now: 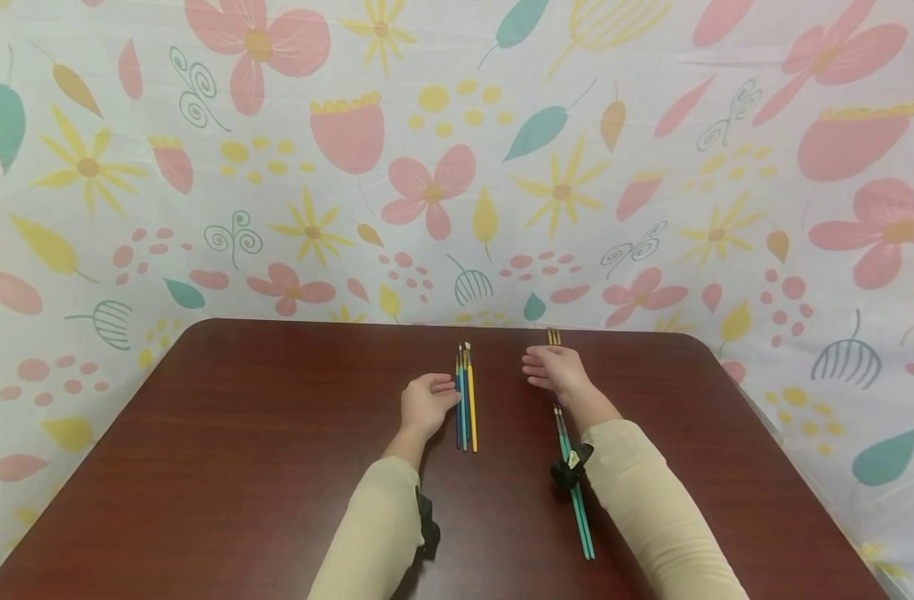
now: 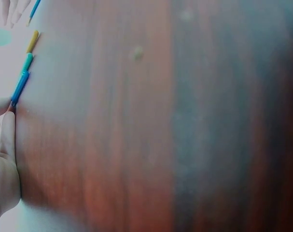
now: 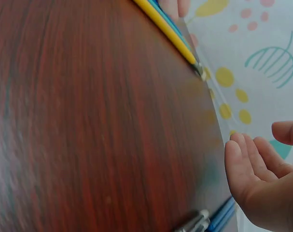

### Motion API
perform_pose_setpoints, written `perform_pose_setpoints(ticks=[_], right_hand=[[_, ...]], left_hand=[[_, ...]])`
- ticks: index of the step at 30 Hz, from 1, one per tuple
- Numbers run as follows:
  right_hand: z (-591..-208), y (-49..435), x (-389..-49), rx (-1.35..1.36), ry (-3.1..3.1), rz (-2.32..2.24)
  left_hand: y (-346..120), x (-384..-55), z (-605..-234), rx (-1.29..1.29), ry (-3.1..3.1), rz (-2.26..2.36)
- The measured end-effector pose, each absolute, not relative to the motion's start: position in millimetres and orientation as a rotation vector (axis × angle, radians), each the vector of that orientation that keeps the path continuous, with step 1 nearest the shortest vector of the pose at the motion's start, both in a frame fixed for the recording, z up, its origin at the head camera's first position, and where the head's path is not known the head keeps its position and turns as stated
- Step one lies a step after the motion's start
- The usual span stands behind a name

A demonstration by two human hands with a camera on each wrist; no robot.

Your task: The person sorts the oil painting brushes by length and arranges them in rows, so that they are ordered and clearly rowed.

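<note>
Several paintbrushes, with blue, teal and yellow handles, lie side by side in mid-table, among them a yellow-handled paintbrush. My left hand is against the left side of this group, fingertips right at the handles. In the left wrist view a blue handle extends past that hand. On the right, my right hand is held over a second line of brushes, its fingers loosely bent and holding nothing. Gold-coloured brush ends show beyond it. Nearer me lie teal-handled paintbrushes, partly hidden by the wrist camera.
The dark brown wooden table has rounded far corners. Right behind its far edge hangs a white cloth printed with flowers and leaves. Black wrist cameras sit on both sleeves, the right one above the teal handles.
</note>
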State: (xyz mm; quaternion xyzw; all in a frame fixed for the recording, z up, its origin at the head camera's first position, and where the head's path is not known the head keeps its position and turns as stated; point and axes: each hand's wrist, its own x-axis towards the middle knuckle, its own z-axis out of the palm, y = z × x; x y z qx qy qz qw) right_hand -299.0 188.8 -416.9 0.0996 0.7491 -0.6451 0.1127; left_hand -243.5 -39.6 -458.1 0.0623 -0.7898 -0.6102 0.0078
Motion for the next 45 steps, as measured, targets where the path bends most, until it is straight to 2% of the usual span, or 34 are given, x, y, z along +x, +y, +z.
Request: perform_pose_setpoints(ticks=[31, 45], right_hand=[[-428, 132, -287, 0.212, 2.017, -1.927], [-433, 119, -284, 0.265, 1.973, -1.970]], left_hand=[[-38, -245, -458, 0.197, -2.478, -1.865], [-38, -244, -458, 0.172, -2.498, -1.852]])
